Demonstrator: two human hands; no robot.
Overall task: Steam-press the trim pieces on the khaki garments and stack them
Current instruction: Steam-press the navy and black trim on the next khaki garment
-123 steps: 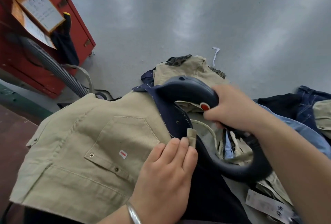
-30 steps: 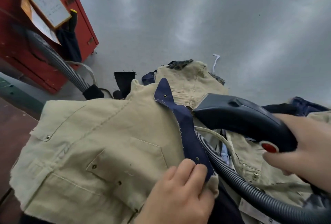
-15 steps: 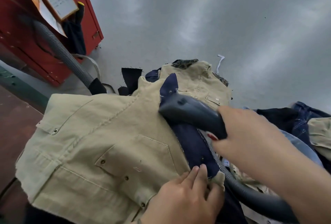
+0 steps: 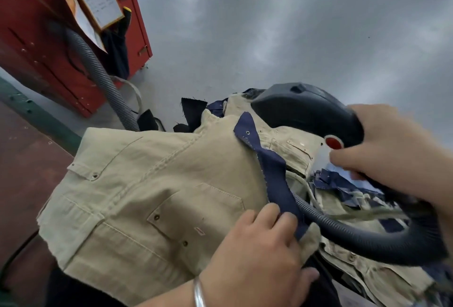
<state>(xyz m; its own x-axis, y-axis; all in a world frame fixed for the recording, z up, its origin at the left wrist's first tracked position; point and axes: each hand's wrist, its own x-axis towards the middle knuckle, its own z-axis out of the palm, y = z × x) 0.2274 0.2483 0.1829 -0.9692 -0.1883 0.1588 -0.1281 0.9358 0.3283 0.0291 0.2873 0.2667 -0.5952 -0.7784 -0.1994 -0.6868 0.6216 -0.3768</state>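
Note:
A khaki garment panel [image 4: 147, 196] with a snap pocket lies spread in front of me. A navy trim strip [image 4: 272, 171] runs along its right edge, wrinkled in the middle. My left hand [image 4: 259, 252] grips the lower end of the trim and the khaki edge. My right hand [image 4: 392, 152] grips the handle of a dark steam iron [image 4: 304, 110] with a red button, held in the air above and to the right of the trim. Its ribbed hose [image 4: 343, 230] curves under my right arm.
More khaki and navy garments [image 4: 367, 265] are piled to the right under the hose. A red cabinet [image 4: 31, 44] with paper sheets and a grey hose [image 4: 103, 78] stands at the left. Grey floor [image 4: 269, 24] lies beyond. A dark red surface [image 4: 24, 171] shows at the left.
The iron was pressed on the upper trim half a second ago; my right hand has since lifted it up and to the right, off the strip. My left hand kept its hold.

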